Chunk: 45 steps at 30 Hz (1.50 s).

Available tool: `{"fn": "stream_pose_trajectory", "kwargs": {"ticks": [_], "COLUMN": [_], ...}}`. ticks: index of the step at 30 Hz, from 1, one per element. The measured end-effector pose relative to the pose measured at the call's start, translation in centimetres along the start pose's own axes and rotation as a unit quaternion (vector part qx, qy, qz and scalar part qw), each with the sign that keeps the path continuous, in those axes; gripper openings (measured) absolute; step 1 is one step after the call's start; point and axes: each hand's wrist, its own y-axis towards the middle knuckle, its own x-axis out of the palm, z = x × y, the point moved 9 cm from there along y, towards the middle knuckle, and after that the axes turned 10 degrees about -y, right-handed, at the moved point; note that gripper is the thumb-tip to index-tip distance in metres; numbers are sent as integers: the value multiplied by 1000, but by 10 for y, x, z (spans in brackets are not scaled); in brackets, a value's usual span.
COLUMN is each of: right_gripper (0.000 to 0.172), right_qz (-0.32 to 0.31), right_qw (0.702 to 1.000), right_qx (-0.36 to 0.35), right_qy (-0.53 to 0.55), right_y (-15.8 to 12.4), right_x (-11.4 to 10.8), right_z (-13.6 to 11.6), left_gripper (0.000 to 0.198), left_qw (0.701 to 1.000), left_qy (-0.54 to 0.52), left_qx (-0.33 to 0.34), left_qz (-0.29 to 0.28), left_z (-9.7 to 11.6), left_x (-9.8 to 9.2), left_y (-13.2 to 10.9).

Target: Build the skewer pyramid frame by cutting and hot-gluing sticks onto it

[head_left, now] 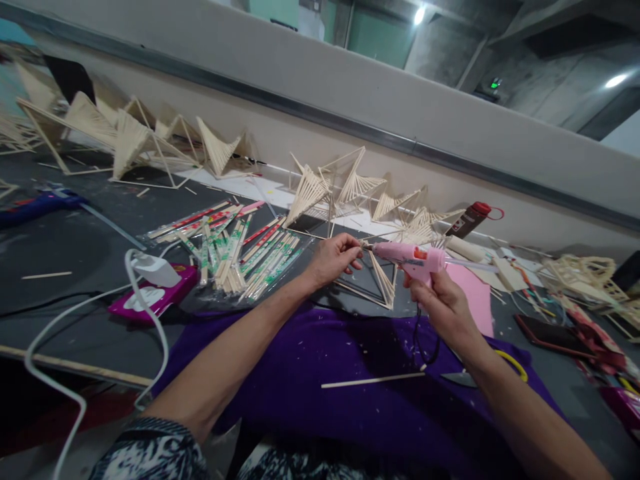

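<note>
My right hand point(443, 297) is wrapped round the handle of a pink glue gun point(413, 259), whose nozzle points left. At the nozzle tip my left hand point(336, 259) has its fingers pinched by the top of a small wooden stick frame point(384, 283); what exactly the fingers grip is too small to make out. The frame stands on the dark table at the edge of a purple cloth point(300, 360). On the cloth lie a single thin stick point(373, 381) and scissors point(460, 379) with yellow handles, partly behind my right forearm.
Packs of chopsticks point(225, 250) lie left of the frame. Further left are a magenta power box point(155, 293) with a white cable and a blue glue gun point(43, 203). Several stick models point(145, 143) line the wall. A red-capped bottle point(469, 220) and a phone point(553, 337) are right.
</note>
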Motion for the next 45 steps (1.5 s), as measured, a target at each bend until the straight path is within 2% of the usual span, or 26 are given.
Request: {"fn": "stream_pose_trajectory", "kwargs": {"ticks": [3,5,7,10,13,15,18,20,23,28,32,34,36,37,38,40,41,42,43,44,45], "right_gripper": [20,22,24,23,24,21,15,20,25,29,23,15,14,16,21,31,33,32,30,27,24], "right_qz": [27,67,105,125,125,124,117,115,105,75,87,89,82,80,71,77,81,84,78,61,48], "right_qw": [998,990,973,943,906,879,847,838,842,875,906,911,919,934,932,894,888,901,929,959,977], "right_qx": [31,70,114,176,242,278,305,315,319,259,312,335,351,348,334,274,230,178,117,51,8], "right_qy": [45,104,169,252,325,367,418,430,421,402,273,224,157,25,-121,-346,-389,-387,-342,-271,-208], "right_y": [-6,-10,-15,-22,-31,-37,-43,-45,-48,-44,-45,-46,-49,-49,-48,-42,-38,-32,-24,-16,-8], "right_x": [-20,-40,-60,-77,-80,-77,-71,-69,-68,-65,-67,-71,-78,-89,-99,-112,-111,-105,-93,-78,-64], "right_z": [3,17,42,92,141,164,175,174,172,172,195,207,218,220,217,196,179,158,134,107,83], "left_gripper": [10,12,16,21,22,22,19,17,16,13,18,20,21,21,20,19,18,18,18,18,19], "left_qw": [1000,1000,1000,1000,1000,999,999,999,998,998,999,999,1000,1000,1000,1000,1000,1000,1000,1000,1000], "left_qy": [-1,-7,-10,-1,13,23,37,46,50,39,31,17,7,6,7,9,10,9,8,5,2], "left_qx": [-9,-11,-10,-17,-21,-20,-19,-22,-30,-30,-17,-17,-14,-13,-11,-13,-14,-14,-13,-12,-11], "left_qz": [-3,-5,1,7,11,14,19,17,15,25,30,22,19,16,16,14,12,10,8,7,6], "left_z": [0,0,1,2,3,5,9,11,13,13,10,7,4,3,2,0,-1,-1,-2,-2,-2], "left_x": [1,2,1,0,0,1,1,2,3,3,1,1,1,1,0,0,0,0,1,1,1], "left_y": [0,0,1,3,5,4,3,2,0,2,3,2,2,2,2,3,3,3,3,2,2]}}
